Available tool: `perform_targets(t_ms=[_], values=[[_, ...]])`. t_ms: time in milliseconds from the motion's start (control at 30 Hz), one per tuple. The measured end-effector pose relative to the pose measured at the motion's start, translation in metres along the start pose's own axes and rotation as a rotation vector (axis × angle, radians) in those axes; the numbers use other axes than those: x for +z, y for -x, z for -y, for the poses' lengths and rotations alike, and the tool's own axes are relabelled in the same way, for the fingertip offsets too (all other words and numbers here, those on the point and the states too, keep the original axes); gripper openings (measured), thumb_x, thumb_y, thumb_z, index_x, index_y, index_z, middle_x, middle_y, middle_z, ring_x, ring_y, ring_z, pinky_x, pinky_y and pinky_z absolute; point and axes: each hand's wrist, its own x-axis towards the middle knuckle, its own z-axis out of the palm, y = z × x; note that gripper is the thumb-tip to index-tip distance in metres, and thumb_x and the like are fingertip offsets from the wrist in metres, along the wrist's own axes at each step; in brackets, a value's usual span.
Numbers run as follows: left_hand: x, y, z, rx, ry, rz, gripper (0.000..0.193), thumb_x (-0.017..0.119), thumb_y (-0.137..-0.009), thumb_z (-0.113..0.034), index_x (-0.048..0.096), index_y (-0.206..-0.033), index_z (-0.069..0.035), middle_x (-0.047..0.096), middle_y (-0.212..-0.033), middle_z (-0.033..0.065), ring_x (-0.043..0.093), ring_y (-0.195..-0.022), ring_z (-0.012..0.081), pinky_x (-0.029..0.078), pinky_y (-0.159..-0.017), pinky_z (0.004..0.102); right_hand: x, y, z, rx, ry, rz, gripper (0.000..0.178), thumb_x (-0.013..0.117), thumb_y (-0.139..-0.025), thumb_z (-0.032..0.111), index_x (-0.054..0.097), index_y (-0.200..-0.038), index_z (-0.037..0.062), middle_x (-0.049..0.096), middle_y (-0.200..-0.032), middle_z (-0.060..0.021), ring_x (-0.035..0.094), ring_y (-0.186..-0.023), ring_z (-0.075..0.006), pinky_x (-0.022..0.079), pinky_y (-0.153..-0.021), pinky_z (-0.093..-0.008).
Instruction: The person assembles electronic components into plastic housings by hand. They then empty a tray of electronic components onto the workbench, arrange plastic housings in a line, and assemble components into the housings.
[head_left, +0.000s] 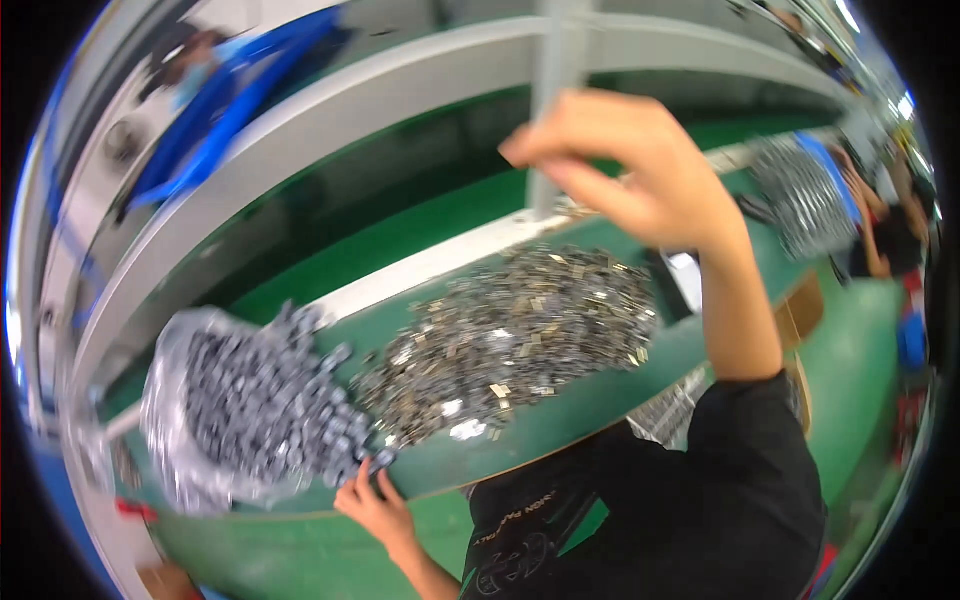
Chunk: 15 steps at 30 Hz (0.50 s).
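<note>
My left hand (375, 508) is low at the near edge of the green table (560, 415). Its fingertips pinch a small grey part (377, 464) at the rim of a heap of grey parts (265, 400), which lies on a clear plastic bag (165, 400). My right hand (625, 165) is raised high and blurred, with fingers curled, in front of a grey upright post (555, 70). Whether it holds anything is unclear. Below it spreads a heap of flat shiny metal pieces (520, 335).
A white rail (420, 265) runs behind the heaps, with a green belt (400, 225) beyond it. At the right, another person (885, 235) sits by a blue tray of metal parts (805, 195). A blue object (225, 110) hangs at the upper left.
</note>
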Motion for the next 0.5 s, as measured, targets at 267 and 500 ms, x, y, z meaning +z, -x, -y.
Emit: perform_targets(t_ms=[267, 500], values=[[-0.002, -0.017, -0.02, 0.214, 0.089, 0.104, 0.024, 0.065, -0.086, -0.006, 0.062, -0.109, -0.001, 0.052, -0.092, 0.0121, 0.051, -0.086, 0.0287, 0.042, -0.075, 0.0391, 0.009, 0.267, 0.068, 1.217, 0.242, -0.142, 0.018, 0.06, -0.083, 0.003, 0.065, -0.1, 0.0003, 0.059, -0.079, -0.0138, 0.06, -0.067, -0.0274, 0.047, -0.061, -0.0341], [-0.037, -0.027, -0.025, 0.295, -0.13, 0.25, 0.02, 0.064, -0.09, -0.013, 0.067, -0.107, -0.003, 0.065, -0.101, 0.0135, 0.065, -0.085, 0.0282, 0.052, -0.072, 0.0347, 0.063, 0.28, 0.045, 1.167, 0.53, -0.287, 0.019, 0.06, -0.089, 0.022, 0.065, -0.095, 0.0055, 0.064, -0.086, -0.0151, 0.063, -0.073, -0.0359, 0.052, -0.065, -0.0446]])
